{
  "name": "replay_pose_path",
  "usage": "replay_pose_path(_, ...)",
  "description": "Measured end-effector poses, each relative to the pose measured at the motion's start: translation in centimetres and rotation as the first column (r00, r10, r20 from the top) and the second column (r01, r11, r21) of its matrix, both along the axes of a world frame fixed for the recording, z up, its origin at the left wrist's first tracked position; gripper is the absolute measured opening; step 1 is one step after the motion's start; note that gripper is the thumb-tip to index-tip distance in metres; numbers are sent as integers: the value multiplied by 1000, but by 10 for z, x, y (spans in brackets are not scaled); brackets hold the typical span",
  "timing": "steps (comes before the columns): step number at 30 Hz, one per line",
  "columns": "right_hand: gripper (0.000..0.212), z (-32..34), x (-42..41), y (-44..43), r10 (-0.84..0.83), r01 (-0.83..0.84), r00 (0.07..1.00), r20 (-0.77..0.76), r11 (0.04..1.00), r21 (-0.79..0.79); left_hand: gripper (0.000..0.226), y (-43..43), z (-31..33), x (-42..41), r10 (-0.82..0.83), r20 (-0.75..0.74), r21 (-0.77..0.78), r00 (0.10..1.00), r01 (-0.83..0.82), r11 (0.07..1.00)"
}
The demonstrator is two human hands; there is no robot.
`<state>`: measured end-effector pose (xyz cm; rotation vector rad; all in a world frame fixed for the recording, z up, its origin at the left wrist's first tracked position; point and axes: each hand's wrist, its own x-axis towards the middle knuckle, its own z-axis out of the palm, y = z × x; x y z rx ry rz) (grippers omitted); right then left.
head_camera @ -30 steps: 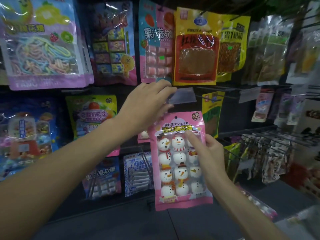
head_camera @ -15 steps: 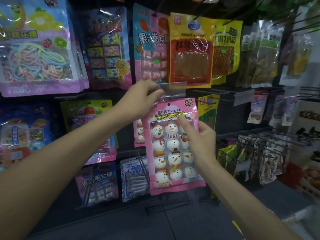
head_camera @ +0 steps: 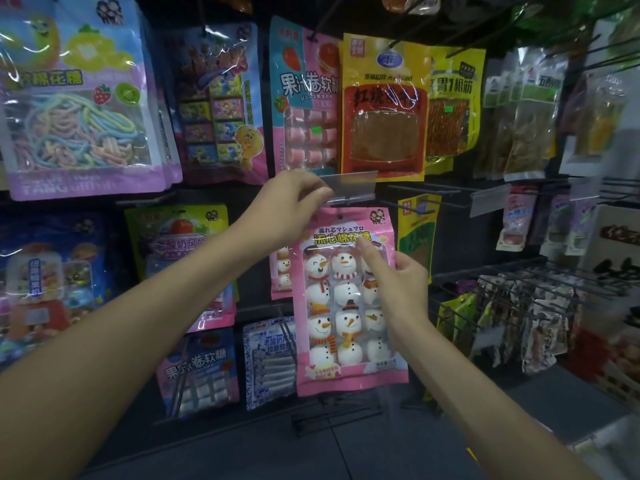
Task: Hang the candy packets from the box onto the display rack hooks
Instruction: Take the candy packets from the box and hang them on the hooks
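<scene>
A pink packet of snowman marshmallows hangs upright in front of the display rack, its top just under a clear plastic price-tag flap at a hook's end. My right hand grips the packet's right side, the index finger lying across the front near the printed title. My left hand pinches the left end of the clear flap and holds it lifted. More snowman packets hang behind on the same hook. The box is not in view.
Other candy and snack packets crowd the hooks: a rope-candy bag at upper left, an orange snack bag above the flap. Bare wire hooks jut out at right. Another hook sticks out below the packet.
My right hand has raised the snowman packet up toward the flap. My left hand has stayed on the flap, holding it lifted.
</scene>
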<state>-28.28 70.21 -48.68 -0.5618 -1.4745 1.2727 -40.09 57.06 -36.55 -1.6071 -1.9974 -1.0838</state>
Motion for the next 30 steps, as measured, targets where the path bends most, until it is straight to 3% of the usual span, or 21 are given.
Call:
replay_pose_path(17, 60, 0, -10, 7, -13, 18, 996, 86, 999, -50, 25, 0, -3, 0, 11, -14, 54, 1000, -10, 998)
replay_pose_path(19, 60, 0, -10, 7, -8, 13, 996, 87, 998, -55, 24, -2, -12, -2, 59, -130, 115, 990, -44, 992)
replay_pose_path(22, 57, 1, -10, 5, 0, 3, 997, 78, 999, -46, 30, -7, -30, -4, 210, -443, 192, 872, -137, 972)
replay_pose_path(25, 52, 0, -9, 6, 17, -14, 997, 79, 999, -35, 46, -12, -48, -6, 234, -556, 242, 798, -114, 964)
replay_pose_path(27, 53, -1, -9, 8, 33, -31, 997, 76, 999, -29, 57, -14, -66, -2, 255, -441, 302, 861, -126, 945)
replay_pose_path(30, 62, -2, -8, 9, 64, -61, 996, 59, 997, -51, 57, -17, -98, 11, 239, 74, 301, 968, -250, 920)
